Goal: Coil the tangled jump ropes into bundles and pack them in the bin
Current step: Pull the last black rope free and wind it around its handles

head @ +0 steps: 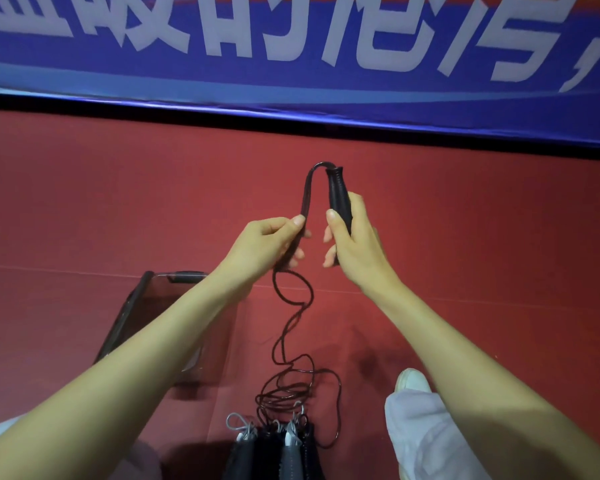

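Note:
My right hand grips a black jump-rope handle upright, its top pointing away from me. The dark cord arcs out of the handle's top and comes down to my left hand, which pinches it between thumb and fingers. Below my hands the cord hangs in loose loops down to a tangled heap on the red floor. Several more black and grey handles lie side by side at the bottom edge. A clear plastic bin stands on the floor at my left, partly hidden by my left forearm.
A blue banner with large white characters runs along the far wall above the red floor. My white-trousered leg and white shoe are at the lower right.

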A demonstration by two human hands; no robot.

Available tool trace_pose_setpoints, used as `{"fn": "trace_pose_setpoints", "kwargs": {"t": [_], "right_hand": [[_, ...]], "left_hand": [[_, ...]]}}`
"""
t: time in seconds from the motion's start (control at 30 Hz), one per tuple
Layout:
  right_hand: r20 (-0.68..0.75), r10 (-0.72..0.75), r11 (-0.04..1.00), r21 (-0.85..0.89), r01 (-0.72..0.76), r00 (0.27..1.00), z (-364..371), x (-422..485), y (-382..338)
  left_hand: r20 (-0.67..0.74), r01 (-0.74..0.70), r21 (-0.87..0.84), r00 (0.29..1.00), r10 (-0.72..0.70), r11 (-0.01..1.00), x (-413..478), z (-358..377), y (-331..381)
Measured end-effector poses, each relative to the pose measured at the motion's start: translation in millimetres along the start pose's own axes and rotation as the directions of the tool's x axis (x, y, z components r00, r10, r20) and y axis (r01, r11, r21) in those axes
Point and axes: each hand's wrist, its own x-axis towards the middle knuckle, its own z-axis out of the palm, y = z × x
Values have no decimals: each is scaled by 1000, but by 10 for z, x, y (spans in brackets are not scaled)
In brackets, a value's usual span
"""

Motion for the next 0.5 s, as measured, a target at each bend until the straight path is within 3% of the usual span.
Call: {"fn": "trace_pose_setpoints", "kwargs": {"t": [0.1, 0.27, 0.5], "right_hand": [[-20, 66, 990, 126, -63, 998, -4, 38, -43], [-85, 156, 938, 325, -120, 984, 33, 78, -33], [-52, 185, 816, 564, -124, 981, 88, 49, -93]], "left_hand": [[-6, 11, -138, 1000, -12, 990, -14, -1, 40], [275, 237, -444, 954, -120, 864, -133, 204, 73], [284, 368, -503, 925, -253, 782, -119, 243, 53]]}}
